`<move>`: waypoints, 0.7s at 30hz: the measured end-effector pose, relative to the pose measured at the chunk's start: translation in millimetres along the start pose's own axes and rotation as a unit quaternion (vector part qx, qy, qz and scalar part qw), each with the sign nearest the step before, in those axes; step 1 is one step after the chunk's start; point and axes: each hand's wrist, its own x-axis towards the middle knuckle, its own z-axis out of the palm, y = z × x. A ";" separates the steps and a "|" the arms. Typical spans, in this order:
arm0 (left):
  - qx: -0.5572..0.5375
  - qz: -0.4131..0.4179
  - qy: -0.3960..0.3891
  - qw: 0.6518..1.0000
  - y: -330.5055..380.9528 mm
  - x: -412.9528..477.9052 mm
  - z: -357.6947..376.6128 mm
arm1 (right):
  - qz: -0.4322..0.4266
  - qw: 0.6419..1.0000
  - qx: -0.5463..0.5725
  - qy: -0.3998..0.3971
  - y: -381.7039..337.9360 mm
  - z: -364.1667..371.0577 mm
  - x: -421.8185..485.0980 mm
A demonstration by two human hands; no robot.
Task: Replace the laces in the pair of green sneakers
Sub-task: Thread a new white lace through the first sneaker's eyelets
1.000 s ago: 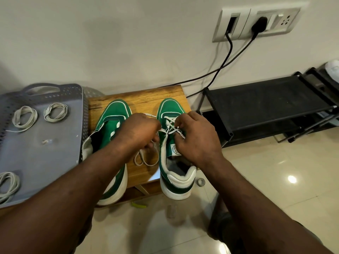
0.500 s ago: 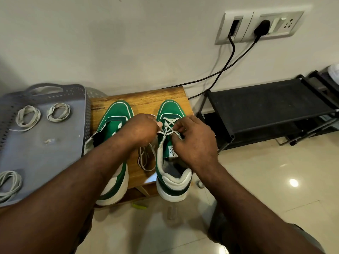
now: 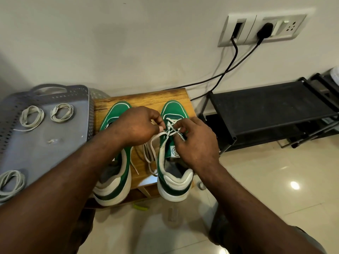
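Two green sneakers with white soles stand side by side on a small wooden stool (image 3: 146, 99), toes toward the wall. The left sneaker (image 3: 117, 169) shows no lace and is partly hidden under my left forearm. The right sneaker (image 3: 172, 173) carries a white lace (image 3: 171, 128) crossed through its front eyelets, and loose lengths of it hang between the shoes. My left hand (image 3: 139, 125) pinches one strand of that lace at the shoe's left edge. My right hand (image 3: 196, 142) pinches the lace over the tongue.
A grey perforated tray (image 3: 45, 143) at the left holds three coiled white laces. A black shoe rack (image 3: 271, 110) stands at the right. Two black cables (image 3: 233, 65) run down from the wall sockets behind the stool. Small bits of debris lie on the tiled floor below the stool.
My left hand has lifted and drawn its strand of lace up and left, so more loose lace shows between the shoes. My right hand stays on the tongue.
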 end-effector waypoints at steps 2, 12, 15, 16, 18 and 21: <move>0.040 0.013 0.012 0.999 -2.5 0.1 2.3 | 0.003 1.000 -0.001 0.002 0.1 0.9 0.2; 0.084 -0.017 0.070 0.994 -3.6 6.0 23.4 | 0.008 1.000 -0.010 -0.008 1.9 1.4 1.2; -0.037 -0.024 0.079 0.996 0.3 5.0 15.7 | 0.002 1.000 -0.018 -0.011 0.4 -0.4 0.7; -0.109 -0.021 0.083 0.990 1.8 4.2 12.3 | 0.000 1.000 -0.020 -0.015 0.7 -1.5 0.5; -0.282 -0.008 0.076 0.957 7.2 0.6 3.6 | -0.013 0.999 -0.001 -0.030 3.1 -2.9 0.9; -0.440 0.058 0.051 0.895 12.6 -2.4 -7.9 | -0.044 0.984 0.167 -0.050 2.0 -5.4 -0.1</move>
